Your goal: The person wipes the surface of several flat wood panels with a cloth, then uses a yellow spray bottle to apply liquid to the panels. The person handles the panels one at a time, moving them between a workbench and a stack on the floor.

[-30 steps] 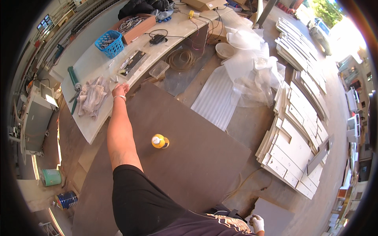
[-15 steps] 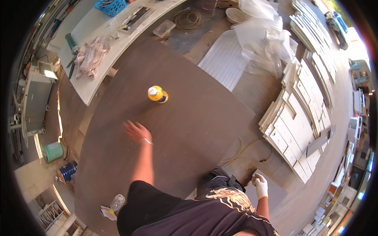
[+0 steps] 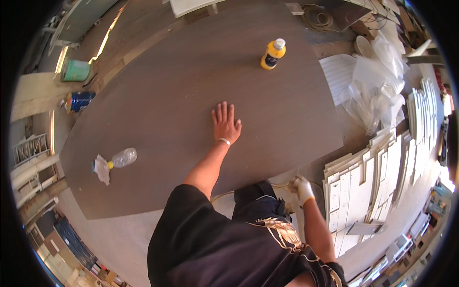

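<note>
My bare left hand (image 3: pixel 225 120), with a light band at the wrist, lies flat with its fingers stretched out on a large brown board (image 3: pixel 181 91). It holds nothing. Beyond it, to the right, a bottle of yellow liquid (image 3: pixel 273 54) with a white cap and dark label stands upright on the board. Off to the left lies a clear plastic bottle (image 3: pixel 125 157) beside a crumpled pale cloth (image 3: pixel 102 169). At my right side, past the board's near edge, my right hand (image 3: pixel 301 190) wears a white glove. Its fingers look curled; what they hold, if anything, is hidden.
Stacked white panels (image 3: pixel 351 198) are on the floor at the right. Behind them lies crumpled clear plastic sheeting (image 3: pixel 377 88). A coiled hose (image 3: pixel 317 18) rests past the far edge. A green bucket (image 3: pixel 75 71) and a blue can (image 3: pixel 80 102) stand at the left.
The view has swung, so the yellow bottle appears farther right and the clear bottle comes fully into sight. My left hand, blurred earlier, is now sharp and flat on the board.
</note>
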The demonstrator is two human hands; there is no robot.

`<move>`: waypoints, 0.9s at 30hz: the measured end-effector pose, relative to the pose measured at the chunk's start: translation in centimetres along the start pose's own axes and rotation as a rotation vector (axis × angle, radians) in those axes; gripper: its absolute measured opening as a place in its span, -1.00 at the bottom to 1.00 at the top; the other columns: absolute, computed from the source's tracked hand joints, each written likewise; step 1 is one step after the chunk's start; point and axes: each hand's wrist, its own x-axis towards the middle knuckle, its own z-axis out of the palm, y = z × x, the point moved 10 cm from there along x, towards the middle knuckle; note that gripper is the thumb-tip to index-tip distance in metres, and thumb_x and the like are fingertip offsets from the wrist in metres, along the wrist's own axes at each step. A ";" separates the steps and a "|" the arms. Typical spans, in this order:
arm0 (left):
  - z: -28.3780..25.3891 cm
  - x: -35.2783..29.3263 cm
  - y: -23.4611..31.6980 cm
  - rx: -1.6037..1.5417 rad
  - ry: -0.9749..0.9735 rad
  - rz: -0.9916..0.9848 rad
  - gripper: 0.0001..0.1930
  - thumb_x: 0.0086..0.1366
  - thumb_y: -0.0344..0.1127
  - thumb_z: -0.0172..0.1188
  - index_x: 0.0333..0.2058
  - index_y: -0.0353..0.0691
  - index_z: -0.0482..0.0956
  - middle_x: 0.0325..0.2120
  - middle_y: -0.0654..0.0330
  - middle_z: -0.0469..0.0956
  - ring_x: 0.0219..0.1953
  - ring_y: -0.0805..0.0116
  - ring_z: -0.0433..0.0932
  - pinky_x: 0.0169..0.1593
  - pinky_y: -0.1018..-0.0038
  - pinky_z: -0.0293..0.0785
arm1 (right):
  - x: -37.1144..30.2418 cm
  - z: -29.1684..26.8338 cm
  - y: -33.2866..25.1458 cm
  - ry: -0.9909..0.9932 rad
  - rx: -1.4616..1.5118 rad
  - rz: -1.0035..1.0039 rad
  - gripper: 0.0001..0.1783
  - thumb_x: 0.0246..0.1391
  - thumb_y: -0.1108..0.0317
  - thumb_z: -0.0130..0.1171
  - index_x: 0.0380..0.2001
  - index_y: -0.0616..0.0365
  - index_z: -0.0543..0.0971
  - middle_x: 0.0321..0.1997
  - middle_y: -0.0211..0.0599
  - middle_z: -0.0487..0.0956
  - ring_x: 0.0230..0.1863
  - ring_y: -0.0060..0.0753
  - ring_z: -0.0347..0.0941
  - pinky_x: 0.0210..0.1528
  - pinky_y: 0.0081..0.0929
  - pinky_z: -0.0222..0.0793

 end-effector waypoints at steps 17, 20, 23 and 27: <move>2.0 -55.7 -18.2 0.025 -0.144 -0.783 -0.18 0.19 -0.30 0.25 0.44 -0.23 0.21 0.43 -0.26 0.18 0.42 -0.26 0.23 0.43 -0.05 0.17 | 13.9 -0.5 0.6 0.323 0.460 0.179 -0.68 0.48 0.08 0.03 0.11 0.00 0.56 0.00 -0.31 0.68 -0.06 -0.10 0.64 -0.16 0.13 0.57; -3.8 -62.8 -23.2 0.262 0.006 -0.865 -0.64 0.22 -0.22 0.29 -0.04 -0.22 0.68 0.21 -0.17 0.46 0.15 -0.11 0.54 0.20 0.09 0.48 | 13.8 -0.3 -0.5 0.380 0.404 0.123 -0.67 0.45 0.11 0.08 0.12 0.02 0.56 0.01 -0.26 0.67 -0.07 -0.06 0.63 -0.20 0.06 0.59; -6.0 -63.7 -25.8 0.036 -0.026 -1.035 -0.64 0.33 -0.02 0.24 -0.40 -0.22 0.72 -0.20 -0.13 0.67 -0.20 -0.16 0.64 -0.11 0.04 0.55 | 12.3 2.1 -1.7 0.286 0.757 0.079 -0.71 0.45 0.21 0.06 0.09 0.09 0.55 0.02 -0.15 0.65 0.00 0.01 0.62 -0.09 0.13 0.60; -5.5 -58.5 -23.5 -0.093 -0.032 -0.926 -0.45 0.40 0.17 0.15 -0.50 -0.25 0.64 -0.60 -0.11 0.59 -0.46 -0.26 0.57 -0.32 -0.03 0.46 | 10.7 2.0 -0.9 0.136 0.665 -0.161 -0.79 0.47 0.22 0.03 -0.04 0.10 0.53 -0.01 -0.15 0.64 0.02 0.02 0.60 0.12 0.14 0.53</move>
